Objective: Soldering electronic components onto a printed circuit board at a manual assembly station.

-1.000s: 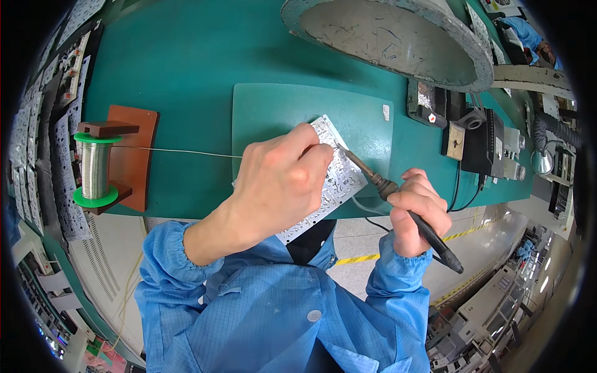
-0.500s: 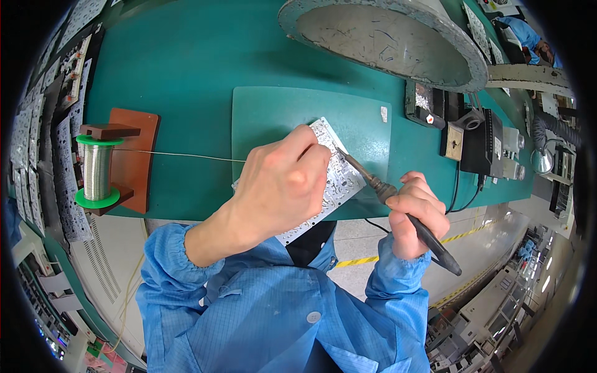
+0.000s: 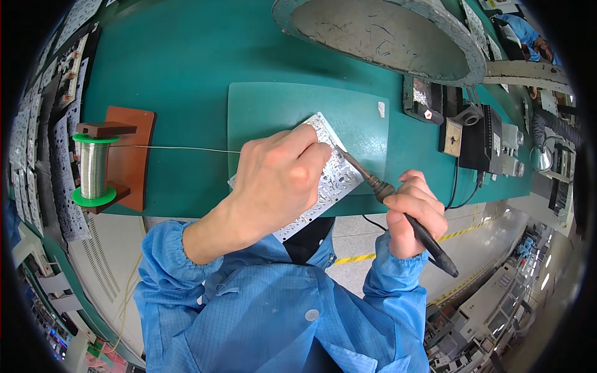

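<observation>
A silvery circuit board (image 3: 341, 181) lies at a slant over the near edge of a pale green mat (image 3: 286, 102). Across its left part is my left hand (image 3: 273, 171), fingers closed on the solder wire (image 3: 186, 148); the wire's tip is hidden behind the fingers. My right hand (image 3: 415, 214) grips the dark handle of a soldering iron (image 3: 429, 236), whose tip comes down on the board's upper part, close to my left fingertips. The wire runs left to a solder spool (image 3: 93, 169) with green flanges on a brown stand (image 3: 132, 163).
A large grey hood (image 3: 379, 37) overhangs the far right of the green bench (image 3: 180, 56). A black soldering station (image 3: 479, 146) with a cable stands at the right. Stacked circuit boards (image 3: 65, 168) line the left edge. Behind, at far right, is another person's blue sleeve (image 3: 519, 31).
The whole view has shifted slightly, with things appearing a little farther left and up. Both hands keep their grips, and the iron's tip stays at about the same place on the board.
</observation>
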Tool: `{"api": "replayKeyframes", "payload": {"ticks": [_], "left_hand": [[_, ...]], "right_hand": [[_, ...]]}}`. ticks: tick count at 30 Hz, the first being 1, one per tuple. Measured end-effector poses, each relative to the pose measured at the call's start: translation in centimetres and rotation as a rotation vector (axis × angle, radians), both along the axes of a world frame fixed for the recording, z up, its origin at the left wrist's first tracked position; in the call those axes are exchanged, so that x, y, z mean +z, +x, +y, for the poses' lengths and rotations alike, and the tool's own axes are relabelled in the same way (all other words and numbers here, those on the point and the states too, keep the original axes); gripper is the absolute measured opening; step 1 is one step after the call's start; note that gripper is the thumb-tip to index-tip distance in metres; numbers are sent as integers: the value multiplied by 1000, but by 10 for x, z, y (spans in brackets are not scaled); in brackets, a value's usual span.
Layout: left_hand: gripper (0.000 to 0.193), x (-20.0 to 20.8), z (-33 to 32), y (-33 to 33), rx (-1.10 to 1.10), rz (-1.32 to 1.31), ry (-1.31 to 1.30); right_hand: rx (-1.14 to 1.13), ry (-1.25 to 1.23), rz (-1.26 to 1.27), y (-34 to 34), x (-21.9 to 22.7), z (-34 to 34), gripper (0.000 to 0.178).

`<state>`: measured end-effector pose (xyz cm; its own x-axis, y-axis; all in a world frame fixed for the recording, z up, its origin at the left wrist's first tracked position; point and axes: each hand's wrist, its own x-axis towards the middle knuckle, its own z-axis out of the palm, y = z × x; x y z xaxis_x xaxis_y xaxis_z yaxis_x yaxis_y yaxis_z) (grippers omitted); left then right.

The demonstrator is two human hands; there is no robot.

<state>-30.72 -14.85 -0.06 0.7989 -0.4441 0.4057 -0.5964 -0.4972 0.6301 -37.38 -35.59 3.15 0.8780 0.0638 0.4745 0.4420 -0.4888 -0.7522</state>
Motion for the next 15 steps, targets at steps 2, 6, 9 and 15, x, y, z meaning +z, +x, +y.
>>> {"api": "replayKeyframes", "payload": {"ticks": [2,6,9,15], "left_hand": [[12,0,-1,0,0,-6,-9],[12,2,-4,0,-2,-13,4],[12,0,-5,0,-3,-24,-4],[11,-1,-1,-1,-5,-43,16]], "right_hand": [[-5,-8,3,-2,0,0,21],[-3,-19,-14,-3,-2,-2,22],[-21,-29,-6,-5,0,1,22],[-52,-33,-13,-7,-2,9,22]]}}
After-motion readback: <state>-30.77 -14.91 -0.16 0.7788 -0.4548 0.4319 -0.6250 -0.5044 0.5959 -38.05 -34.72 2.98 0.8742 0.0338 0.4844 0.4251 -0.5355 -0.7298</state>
